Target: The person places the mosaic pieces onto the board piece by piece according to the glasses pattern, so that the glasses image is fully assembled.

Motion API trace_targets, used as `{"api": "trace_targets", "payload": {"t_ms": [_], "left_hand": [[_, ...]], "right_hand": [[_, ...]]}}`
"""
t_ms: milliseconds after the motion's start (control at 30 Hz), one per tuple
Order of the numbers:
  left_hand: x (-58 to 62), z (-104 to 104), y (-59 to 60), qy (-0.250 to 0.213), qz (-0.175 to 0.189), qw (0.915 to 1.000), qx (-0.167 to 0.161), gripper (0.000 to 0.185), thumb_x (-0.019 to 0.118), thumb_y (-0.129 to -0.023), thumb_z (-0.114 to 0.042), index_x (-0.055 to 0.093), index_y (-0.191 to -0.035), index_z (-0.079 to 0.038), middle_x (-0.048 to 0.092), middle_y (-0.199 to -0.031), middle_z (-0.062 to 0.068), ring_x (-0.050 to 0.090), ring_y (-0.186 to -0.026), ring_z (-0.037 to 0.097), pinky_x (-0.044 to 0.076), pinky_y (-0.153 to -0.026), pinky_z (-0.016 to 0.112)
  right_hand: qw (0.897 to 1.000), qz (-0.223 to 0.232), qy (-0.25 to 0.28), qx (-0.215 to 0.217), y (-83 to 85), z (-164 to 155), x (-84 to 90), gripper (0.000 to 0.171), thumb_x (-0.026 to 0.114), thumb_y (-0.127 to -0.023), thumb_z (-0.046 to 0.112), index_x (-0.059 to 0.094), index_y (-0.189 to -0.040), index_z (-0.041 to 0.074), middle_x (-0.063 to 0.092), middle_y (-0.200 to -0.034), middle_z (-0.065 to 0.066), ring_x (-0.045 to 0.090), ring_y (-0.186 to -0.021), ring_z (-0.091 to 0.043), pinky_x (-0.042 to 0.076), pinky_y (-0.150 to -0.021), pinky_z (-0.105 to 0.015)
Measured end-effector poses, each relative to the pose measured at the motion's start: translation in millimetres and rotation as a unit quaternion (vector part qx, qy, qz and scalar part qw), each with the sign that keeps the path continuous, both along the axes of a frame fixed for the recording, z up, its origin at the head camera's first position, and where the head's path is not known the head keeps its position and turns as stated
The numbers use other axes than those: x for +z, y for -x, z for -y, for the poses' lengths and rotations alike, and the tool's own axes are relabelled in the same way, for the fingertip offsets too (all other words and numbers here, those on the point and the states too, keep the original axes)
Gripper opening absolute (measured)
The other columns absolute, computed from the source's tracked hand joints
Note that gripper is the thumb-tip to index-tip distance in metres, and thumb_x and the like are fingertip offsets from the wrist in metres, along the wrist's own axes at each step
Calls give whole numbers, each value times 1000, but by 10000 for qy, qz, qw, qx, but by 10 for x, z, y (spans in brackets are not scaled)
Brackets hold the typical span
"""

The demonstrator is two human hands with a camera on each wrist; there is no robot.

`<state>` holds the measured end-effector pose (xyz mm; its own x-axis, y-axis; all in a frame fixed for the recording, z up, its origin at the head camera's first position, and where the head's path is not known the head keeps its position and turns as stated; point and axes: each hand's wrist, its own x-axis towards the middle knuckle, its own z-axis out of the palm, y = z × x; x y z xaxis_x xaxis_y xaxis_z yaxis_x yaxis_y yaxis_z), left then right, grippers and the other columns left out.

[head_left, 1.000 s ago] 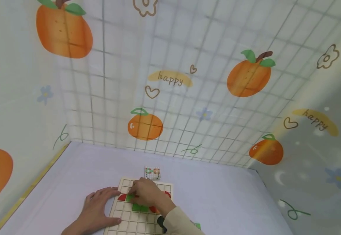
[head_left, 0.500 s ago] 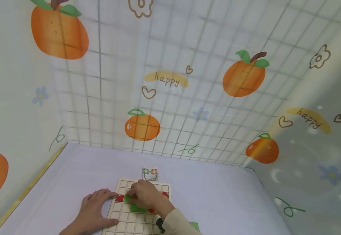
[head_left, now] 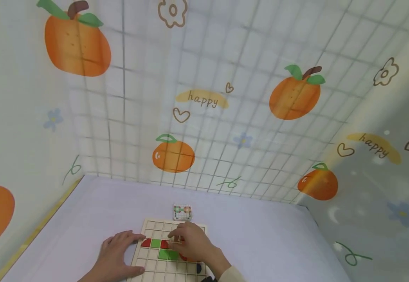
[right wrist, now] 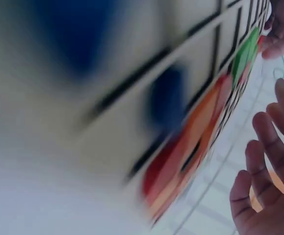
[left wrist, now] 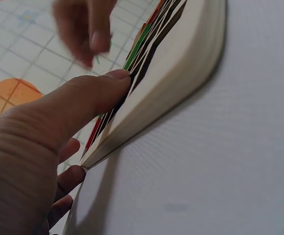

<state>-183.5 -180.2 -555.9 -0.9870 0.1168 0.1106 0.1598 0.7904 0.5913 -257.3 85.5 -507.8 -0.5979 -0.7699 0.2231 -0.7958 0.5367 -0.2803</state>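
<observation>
A pale wooden grid board (head_left: 150, 265) lies on the table. My left hand (head_left: 114, 254) rests at its left edge, fingers extended; in the left wrist view the thumb (left wrist: 95, 95) lies on the rim. Over the board's upper right hovers my right hand (head_left: 197, 244), fingers loosely bent with nothing between them. One row holds a red curved tile (head_left: 146, 243), a green square tile (head_left: 156, 243) and another red tile (head_left: 164, 244). Green tiles (head_left: 168, 255) sit just below. Orange and red pieces (right wrist: 200, 120) are partly hidden by the right hand in the head view.
A small pattern card (head_left: 182, 212) lies beyond the board's far edge. One dark blue piece (head_left: 199, 268) sits low on the board's right side. A fruit-printed curtain (head_left: 204, 129) rises behind the lilac tabletop (head_left: 260, 239).
My right hand has come away from the green and red tiles and shifted right, uncovering them in the upper row. The left hand stays at the board's edge.
</observation>
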Motion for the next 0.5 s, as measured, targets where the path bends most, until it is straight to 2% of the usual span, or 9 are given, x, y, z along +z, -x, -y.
{"api": "trace_targets", "payload": {"t_ms": [167,267,367,500], "left_hand": [[12,12,-24,94,-24,9999,82,93,83,-51,-71,58,-129,-27,55,-127,3,39,-126,34,19,-98,62],[7,29,-13,127,-40,9999,105,95,82,-52,-72,58,-131,-26,56,-125,0,39,-126,32,19,-98,62],[0,27,4,117,71,9998,111,95,82,-52,-72,58,-131,-25,56,-125,0,39,-126,32,19,-99,62],[13,9,10,127,200,9996,121,94,82,-52,-70,58,-131,-25,54,-130,5,38,-126,33,19,-99,63]], "right_hand": [[9961,619,-40,-624,-140,-531,69,16,74,-90,29,77,-102,19,63,-86,18,54,-78,-2,45,-69,-19],[9858,1096,-320,-1230,-223,-827,100,19,77,-86,34,76,-101,21,60,-84,19,52,-79,-3,47,-70,-23],[9681,1519,-675,-1873,-327,-1104,100,25,82,-80,36,76,-101,24,59,-87,19,51,-82,-5,50,-75,-29],[9298,2355,-939,-2668,-465,-1446,52,37,90,-68,38,75,-100,28,59,-91,12,51,-86,-14,53,-81,-42]]}}
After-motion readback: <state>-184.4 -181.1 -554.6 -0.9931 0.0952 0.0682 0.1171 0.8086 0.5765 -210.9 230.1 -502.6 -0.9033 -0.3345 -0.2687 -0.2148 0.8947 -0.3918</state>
